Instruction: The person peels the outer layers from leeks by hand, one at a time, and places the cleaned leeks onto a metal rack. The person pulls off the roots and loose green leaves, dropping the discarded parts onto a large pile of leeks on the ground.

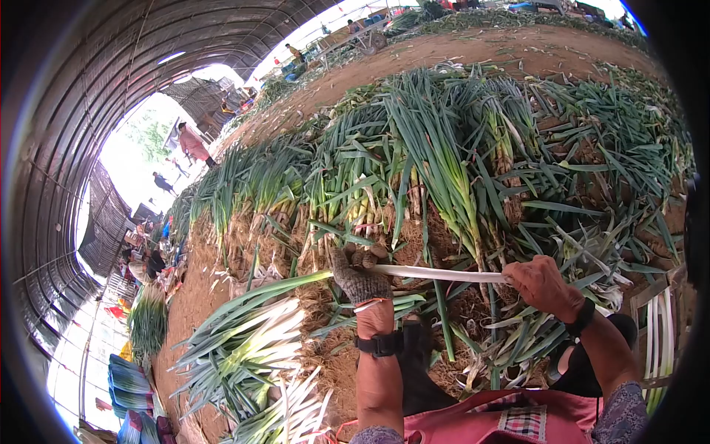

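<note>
A long green onion (444, 274) is stretched level between my two hands, its white stalk bare and its green leaves trailing off to the left. My left hand (358, 275), in a grey knitted glove, is closed around it near where white turns to green. My bare right hand (543, 287) is closed in a fist on the stalk's right end, which the fingers hide. Left of my left arm lies a pile of green onions (259, 333) with clean white stalks. Just beyond my hands stand bundles of green onions (355, 196) with dirty roots.
Loose leaves and peelings (584, 251) litter the soil on the right. White stalks (658, 333) lie by a wooden frame at the right edge. A wheelbarrow (370, 42) and other people, including a person in pink (192, 142), are farther off under the arched cover (89, 81).
</note>
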The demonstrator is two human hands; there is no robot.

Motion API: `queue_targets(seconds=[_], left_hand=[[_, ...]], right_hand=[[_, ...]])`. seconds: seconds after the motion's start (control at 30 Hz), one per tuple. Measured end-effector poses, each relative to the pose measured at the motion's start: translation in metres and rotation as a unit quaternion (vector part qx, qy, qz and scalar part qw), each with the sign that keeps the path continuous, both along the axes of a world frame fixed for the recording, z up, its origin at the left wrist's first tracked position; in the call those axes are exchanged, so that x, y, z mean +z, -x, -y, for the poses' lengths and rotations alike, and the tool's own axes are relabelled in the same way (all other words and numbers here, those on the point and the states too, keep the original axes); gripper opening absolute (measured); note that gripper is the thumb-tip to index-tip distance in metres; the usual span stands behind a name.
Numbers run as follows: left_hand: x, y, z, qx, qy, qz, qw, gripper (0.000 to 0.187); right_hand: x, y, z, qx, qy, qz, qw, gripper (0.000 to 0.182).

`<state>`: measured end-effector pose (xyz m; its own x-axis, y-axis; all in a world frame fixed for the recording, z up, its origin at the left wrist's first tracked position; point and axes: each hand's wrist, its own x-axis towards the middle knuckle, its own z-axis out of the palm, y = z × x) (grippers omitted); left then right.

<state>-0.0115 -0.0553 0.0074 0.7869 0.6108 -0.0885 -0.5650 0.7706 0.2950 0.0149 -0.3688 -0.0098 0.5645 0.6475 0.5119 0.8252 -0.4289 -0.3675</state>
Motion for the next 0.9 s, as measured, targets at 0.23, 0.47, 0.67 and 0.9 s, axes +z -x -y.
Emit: queue_targets(seconds=[0.23, 0.47, 0.67, 0.9], left_hand=[[-0.007, -0.003, -0.004, 0.003, 0.000, 0.002, 1.000, 0.033], [-0.003, -0.003, 0.000, 0.020, -0.001, -0.014, 1.000, 0.032], [-0.006, -0.004, -0.001, 0.030, -0.010, -0.030, 0.999, 0.033], [-0.009, -0.002, -0.002, 0.007, -0.052, -0.032, 0.998, 0.031]], right_hand=[[0.000, 0.000, -0.001, 0.002, -0.003, -0.002, 1.000, 0.007], [-0.001, 0.000, -0.001, -0.001, 0.006, 0.004, 1.000, 0.008], [-0.003, 0.000, 0.000, -0.002, 0.006, -0.001, 1.000, 0.007], [0.002, 0.002, -0.001, 0.003, 0.018, 0.000, 1.000, 0.006]])
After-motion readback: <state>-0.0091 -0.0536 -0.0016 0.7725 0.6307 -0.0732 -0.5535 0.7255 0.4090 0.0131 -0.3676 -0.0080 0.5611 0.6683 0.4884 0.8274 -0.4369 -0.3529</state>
